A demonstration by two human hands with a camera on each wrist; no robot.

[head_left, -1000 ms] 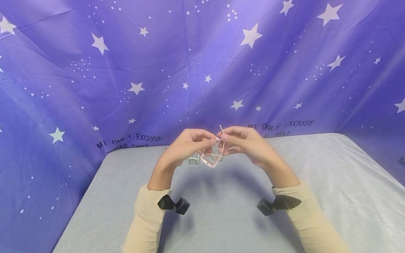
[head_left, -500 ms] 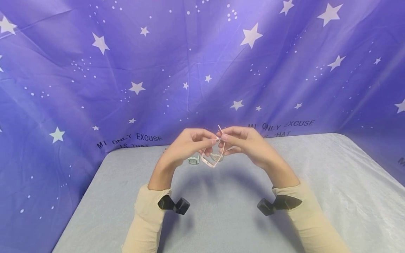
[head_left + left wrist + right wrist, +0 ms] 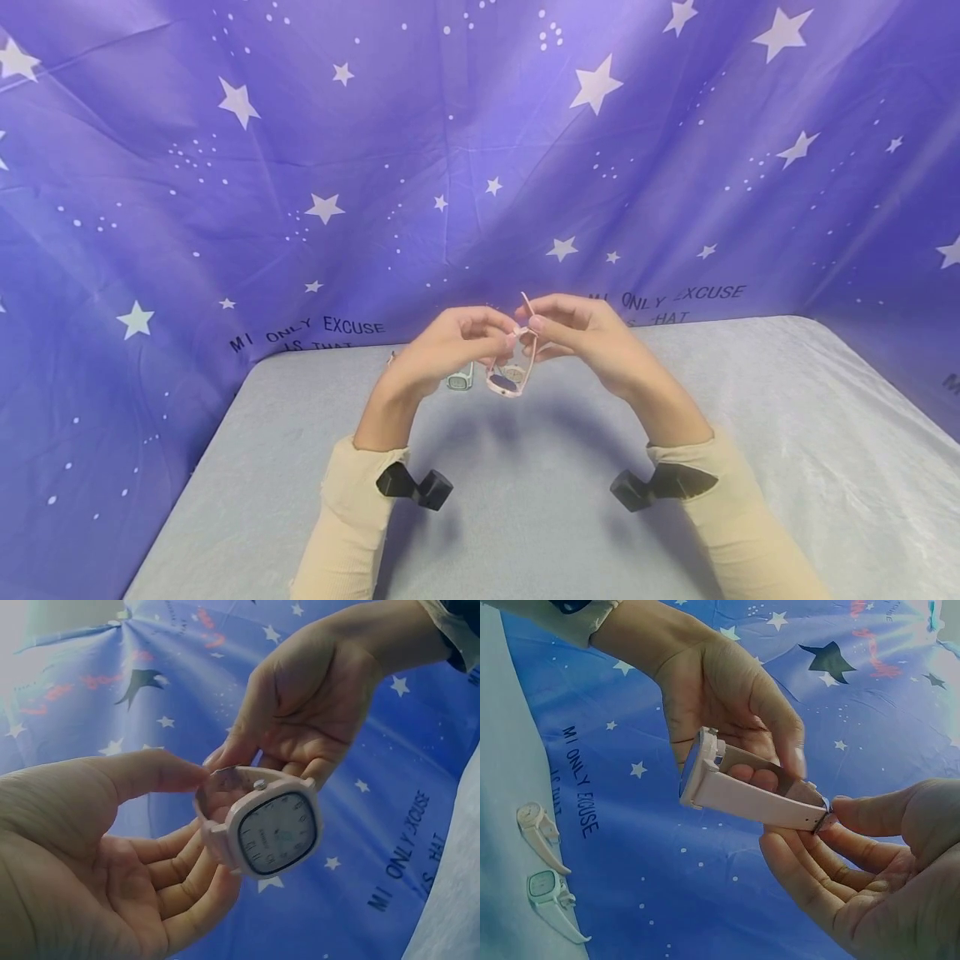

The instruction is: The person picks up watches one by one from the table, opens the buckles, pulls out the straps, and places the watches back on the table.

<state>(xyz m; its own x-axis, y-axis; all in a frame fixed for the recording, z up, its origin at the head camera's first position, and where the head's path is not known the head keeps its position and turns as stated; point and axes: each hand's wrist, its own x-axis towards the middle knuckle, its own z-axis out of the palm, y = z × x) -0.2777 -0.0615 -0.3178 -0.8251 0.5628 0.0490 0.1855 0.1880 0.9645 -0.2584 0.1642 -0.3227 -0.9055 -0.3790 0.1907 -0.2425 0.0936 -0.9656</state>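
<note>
A pink wristwatch (image 3: 504, 385) with a rounded-square dial hangs between both hands above the table, its strap bent into a loop. My left hand (image 3: 459, 346) pinches the strap near the buckle between thumb and fingers. Opposite it, my right hand (image 3: 588, 333) pinches the strap at the buckle, and the strap's tip sticks up past the fingers. In the left wrist view the watch dial (image 3: 277, 832) faces the camera. The right wrist view shows the pink strap (image 3: 761, 801) side-on, with the strap end passing through the buckle (image 3: 823, 820).
On the grey cloth-covered table (image 3: 525, 517) lie a pale green watch (image 3: 544, 885) and a beige watch (image 3: 531, 817), side by side beyond my hands. A purple starry curtain (image 3: 450, 150) hangs behind the table.
The pink watch has tilted and shifted slightly right, so the case looks rounder and its dark face side shows. My right fingers have risen a little; both hands still hold the strap.
</note>
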